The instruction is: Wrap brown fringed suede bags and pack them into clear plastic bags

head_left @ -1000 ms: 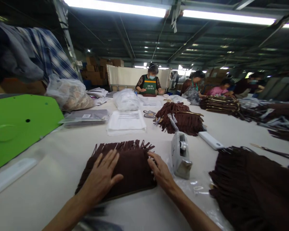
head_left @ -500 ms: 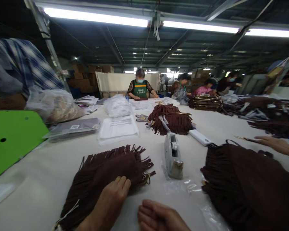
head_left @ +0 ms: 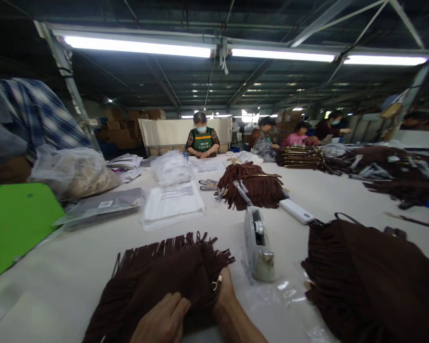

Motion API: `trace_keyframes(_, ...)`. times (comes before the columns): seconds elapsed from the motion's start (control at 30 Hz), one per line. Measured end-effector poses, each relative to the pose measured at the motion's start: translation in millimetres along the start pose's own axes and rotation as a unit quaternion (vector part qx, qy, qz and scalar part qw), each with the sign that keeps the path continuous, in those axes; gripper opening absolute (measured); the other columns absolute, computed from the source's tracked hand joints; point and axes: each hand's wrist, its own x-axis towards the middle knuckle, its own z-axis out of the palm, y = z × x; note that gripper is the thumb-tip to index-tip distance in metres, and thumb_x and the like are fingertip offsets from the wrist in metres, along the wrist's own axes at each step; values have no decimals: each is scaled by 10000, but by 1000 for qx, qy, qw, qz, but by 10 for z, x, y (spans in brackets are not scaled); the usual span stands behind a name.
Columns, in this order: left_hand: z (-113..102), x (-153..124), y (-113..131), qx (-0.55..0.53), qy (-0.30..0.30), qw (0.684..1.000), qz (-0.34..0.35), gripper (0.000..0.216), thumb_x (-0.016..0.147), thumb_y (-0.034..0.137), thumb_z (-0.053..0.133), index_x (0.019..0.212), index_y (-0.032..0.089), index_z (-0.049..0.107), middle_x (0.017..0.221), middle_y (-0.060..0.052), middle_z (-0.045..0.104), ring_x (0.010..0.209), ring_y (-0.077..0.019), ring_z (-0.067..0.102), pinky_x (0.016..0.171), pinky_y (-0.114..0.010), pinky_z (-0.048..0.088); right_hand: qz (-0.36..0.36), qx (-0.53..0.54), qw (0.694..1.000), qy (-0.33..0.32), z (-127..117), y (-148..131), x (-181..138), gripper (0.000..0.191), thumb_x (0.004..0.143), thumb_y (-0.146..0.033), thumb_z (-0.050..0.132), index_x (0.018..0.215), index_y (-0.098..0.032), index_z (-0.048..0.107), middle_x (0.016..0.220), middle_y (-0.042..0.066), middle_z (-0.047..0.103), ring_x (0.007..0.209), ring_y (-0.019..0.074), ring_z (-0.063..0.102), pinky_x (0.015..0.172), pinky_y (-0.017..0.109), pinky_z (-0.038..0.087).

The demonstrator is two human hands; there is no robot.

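Nearest, the left hand point(head_left: 160, 319) rests on the near part of a brown fringed bag point(head_left: 168, 274), its fingers curled; whether it pinches the cloth, I cannot tell. The right hand point(head_left: 228, 291) is at the bag's right end, beside a gold-coloured ring point(head_left: 215, 285), its fingers mostly hidden by the cloth, so how far open it is and whether it grips cannot be told. The bag lies on the white table point(head_left: 325, 190) in front of the person, fringe pointing away.

The handling of this bag looks partway through: it is laid out and its main panel is fairly flat, but it has no wrapping over it, its fringe is uneven and both hands are on it. How much is left does not show.

Half a second ago the right hand was off the bag, half curled over the table; now it is at the bag's end. A second ago both hands lay spread on the bag.

To the right stands a tape dispenser point(head_left: 252, 238), with clear plastic point(head_left: 288, 297) near its foot and another brown bag point(head_left: 372, 281) beyond that. Farther back sits a fringed pile point(head_left: 250, 190). Across the table, a co-worker point(head_left: 202, 140) now has both hands close together; earlier they were apart.
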Motion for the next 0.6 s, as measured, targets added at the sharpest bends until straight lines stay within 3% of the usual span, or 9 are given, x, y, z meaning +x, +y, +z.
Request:
trace_keyframes(0.1,76,53,-105,-33,24,998,-54,244,863,213,542,1090,289,589,1015,-4,712,913,-166,688,794,-217,558,-39,-47,998,15,-52,37,53,626,824,-688,337,1019,-221,704,940,96,751,1042,288,655,877,475,528)
trace_keyframes(0.23,396,27,-304,98,89,988,-82,490,901,305,499,1380,229,428,1341,-68,593,1207,-239,568,1001,-379,472,-40,-59,997,14,-208,66,145,660,843,-708,321,1023,-206,710,972,116,747,1076,297,641,907,483,513)
trace_keyframes(0.37,726,-81,-344,147,72,982,-90,656,873,282,502,1484,211,273,1466,-71,458,1339,-253,432,1150,-461,265,-16,-106,994,3,-303,-73,167,743,867,-727,260,1075,-161,694,1051,136,733,1147,294,608,947,496,488)
trace_keyframes(0.43,805,-108,-337,110,66,986,-111,671,865,277,512,1488,224,269,1489,-68,422,1363,-253,396,1166,-465,231,-16,-195,981,12,-240,-144,161,780,897,-710,196,1132,-138,671,1143,138,702,1218,280,560,1004,497,443)
trace_keyframes(0.5,817,-105,-358,25,67,986,-148,607,874,265,483,1462,240,334,1476,-65,442,1360,-249,400,1158,-473,256,-45,-323,945,20,-107,-143,147,764,931,-665,170,1230,-123,618,1291,133,622,1305,256,476,1079,483,364)
trace_keyframes(0.6,720,-64,-451,-195,87,943,-257,496,919,300,368,1403,206,426,1437,-92,493,1342,-239,428,1136,-487,305,-89,-465,881,3,110,31,92,651,942,-571,356,1361,-96,507,1446,139,470,1392,253,347,1169,465,189)
